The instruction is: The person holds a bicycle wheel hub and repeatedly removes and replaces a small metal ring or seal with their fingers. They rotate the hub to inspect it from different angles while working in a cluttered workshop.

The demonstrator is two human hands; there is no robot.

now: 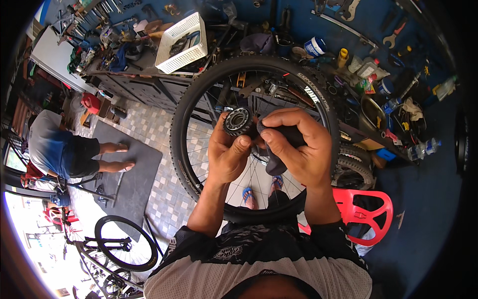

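Observation:
My left hand (226, 157) is closed around a round black bicycle hub part (238, 121) with a ribbed edge, a metallic ring and a hollow centre. Its open face points up between thumb and fingers. A dark grey cloth (277, 162) is pinched between the thumb and fingers of my right hand (301, 149), the rest of it hanging below the palm. The cloth's edge is close to the hub part; whether they touch I cannot tell. Behind both hands a bicycle wheel with a knobby black tyre (185, 164) stands against the bench, its hub mostly hidden.
A cluttered workbench (144, 88) carries a white perforated basket (186, 42), a white-and-blue tub (314, 47) and a metal bowl (372, 112). Tools hang on the blue wall. A red chair (366, 212) stands to my right. Another person (57, 144) works at left near bicycles.

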